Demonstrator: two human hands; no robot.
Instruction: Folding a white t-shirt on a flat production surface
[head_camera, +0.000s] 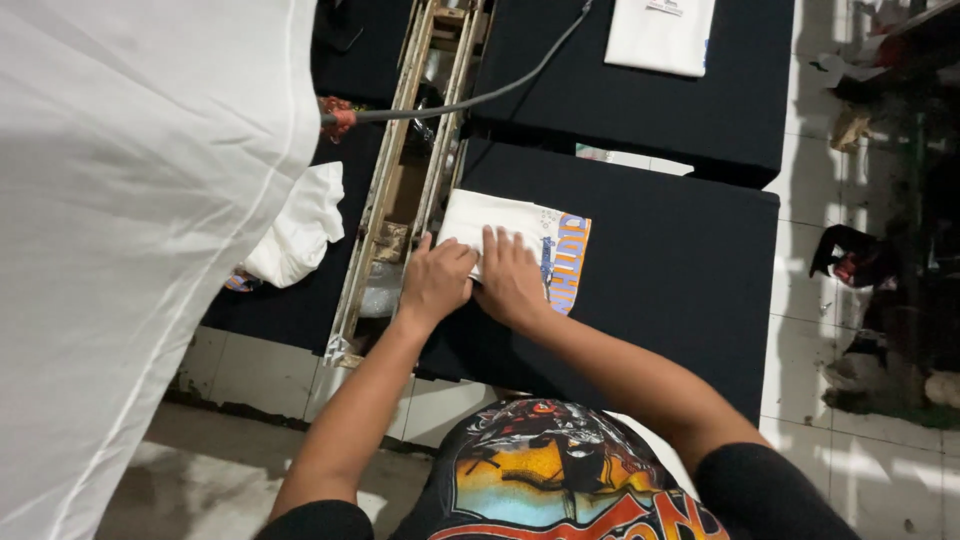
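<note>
I had both forearms stretched forward and drawn together, my left hand and my right hand lying side by side, palms down with fingers flat and nothing gripped, pressing on the near left part of a folded white cotton shirt with an orange and blue print. The shirt lay flat at the left end of the near black cloth-covered table, its long axis running left to right and slightly nearer at the right, the printed end pointing right. A grey cable crossed the wooden rail to the far left.
</note>
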